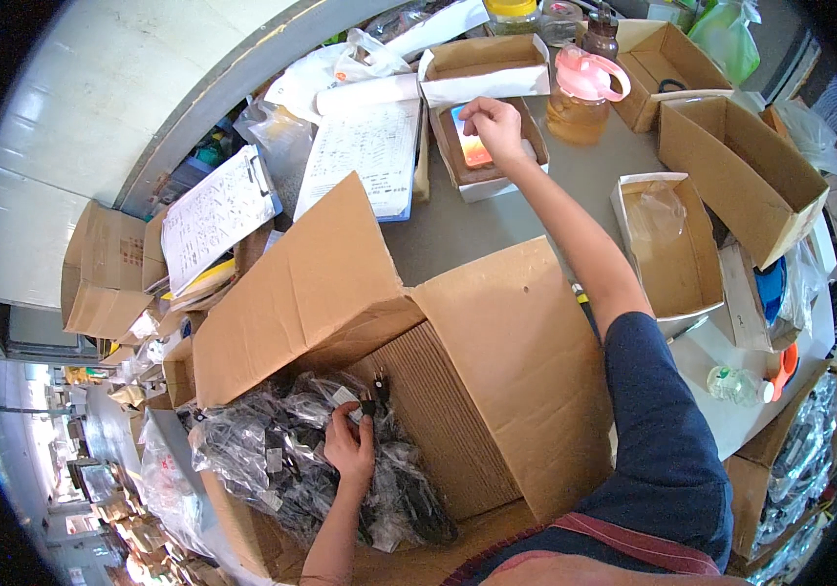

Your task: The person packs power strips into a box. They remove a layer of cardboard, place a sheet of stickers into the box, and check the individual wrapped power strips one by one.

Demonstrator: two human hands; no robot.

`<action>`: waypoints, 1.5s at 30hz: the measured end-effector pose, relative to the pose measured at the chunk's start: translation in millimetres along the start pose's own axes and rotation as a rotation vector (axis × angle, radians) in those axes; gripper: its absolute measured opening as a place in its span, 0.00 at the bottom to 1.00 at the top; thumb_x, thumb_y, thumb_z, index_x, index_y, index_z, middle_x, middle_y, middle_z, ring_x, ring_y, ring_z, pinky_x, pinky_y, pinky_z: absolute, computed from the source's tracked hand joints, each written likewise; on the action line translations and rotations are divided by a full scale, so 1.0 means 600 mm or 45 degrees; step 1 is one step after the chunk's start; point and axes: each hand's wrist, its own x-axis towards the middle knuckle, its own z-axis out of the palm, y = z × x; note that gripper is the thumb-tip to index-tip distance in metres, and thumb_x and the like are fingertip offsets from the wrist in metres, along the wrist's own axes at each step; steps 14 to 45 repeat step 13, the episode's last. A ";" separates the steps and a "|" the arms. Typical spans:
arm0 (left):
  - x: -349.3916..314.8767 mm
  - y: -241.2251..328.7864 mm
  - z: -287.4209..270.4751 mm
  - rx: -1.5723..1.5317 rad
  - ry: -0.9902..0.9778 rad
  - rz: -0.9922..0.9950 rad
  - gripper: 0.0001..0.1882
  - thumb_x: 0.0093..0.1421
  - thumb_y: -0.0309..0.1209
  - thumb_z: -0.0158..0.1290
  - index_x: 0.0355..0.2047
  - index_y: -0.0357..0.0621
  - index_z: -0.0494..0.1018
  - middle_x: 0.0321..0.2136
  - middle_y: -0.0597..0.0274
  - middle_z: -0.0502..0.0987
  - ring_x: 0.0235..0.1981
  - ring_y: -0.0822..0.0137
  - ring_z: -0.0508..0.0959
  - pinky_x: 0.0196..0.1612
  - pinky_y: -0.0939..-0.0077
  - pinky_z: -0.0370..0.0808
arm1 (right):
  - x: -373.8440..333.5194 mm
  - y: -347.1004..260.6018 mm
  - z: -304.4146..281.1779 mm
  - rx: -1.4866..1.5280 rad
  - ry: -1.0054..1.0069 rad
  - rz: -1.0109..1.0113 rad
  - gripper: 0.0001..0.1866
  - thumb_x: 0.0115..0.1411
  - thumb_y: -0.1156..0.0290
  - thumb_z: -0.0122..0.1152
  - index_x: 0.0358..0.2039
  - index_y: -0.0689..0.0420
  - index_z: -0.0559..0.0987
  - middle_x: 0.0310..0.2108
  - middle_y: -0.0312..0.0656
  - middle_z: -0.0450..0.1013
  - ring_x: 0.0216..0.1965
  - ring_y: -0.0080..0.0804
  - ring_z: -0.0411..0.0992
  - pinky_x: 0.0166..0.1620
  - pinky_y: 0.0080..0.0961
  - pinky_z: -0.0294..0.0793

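Note:
A large open cardboard box [496,342] stands in front of me, partly filled with black cables in clear plastic bags [281,439]. My left hand [348,451] reaches into it and pinches a black power plug [367,402] between thumb and fingers. Just beside that plug, metal prongs of another plug [380,376] stick up. My right arm stretches forward over the table. At its end my right hand [496,129], fingers curled together, hovers at or touches a lit smartphone [474,148]. The phone leans inside a small white-edged carton [496,188]. Nothing shows in the right hand.
Clipboards with written sheets [360,156] lie at the far left. A pink-lidded jug [579,107] of amber liquid stands past my right hand. Open cartons [741,166] line the right side, near a small plastic bottle [736,386] and orange-handled scissors [783,369].

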 end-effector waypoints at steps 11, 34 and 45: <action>0.003 0.007 -0.004 -0.032 0.017 0.029 0.13 0.61 0.36 0.56 0.43 0.44 0.75 0.17 0.64 0.67 0.18 0.66 0.69 0.23 0.70 0.65 | -0.011 -0.073 -0.074 -0.533 -0.144 -0.394 0.17 0.51 0.83 0.50 0.40 0.58 0.81 0.41 0.45 0.77 0.40 0.41 0.76 0.43 0.32 0.76; 0.003 0.007 -0.004 -0.043 0.015 0.016 0.13 0.61 0.36 0.57 0.43 0.44 0.75 0.17 0.64 0.67 0.18 0.66 0.69 0.23 0.70 0.65 | 0.016 -0.065 -0.075 -0.529 -0.096 -0.502 0.27 0.49 0.81 0.53 0.53 0.55 0.74 0.58 0.49 0.68 0.41 0.42 0.76 0.46 0.33 0.76; 0.003 0.007 -0.004 -0.043 0.015 0.016 0.13 0.61 0.36 0.57 0.43 0.44 0.75 0.17 0.64 0.67 0.18 0.66 0.69 0.23 0.70 0.65 | 0.016 -0.065 -0.075 -0.529 -0.096 -0.502 0.27 0.49 0.81 0.53 0.53 0.55 0.74 0.58 0.49 0.68 0.41 0.42 0.76 0.46 0.33 0.76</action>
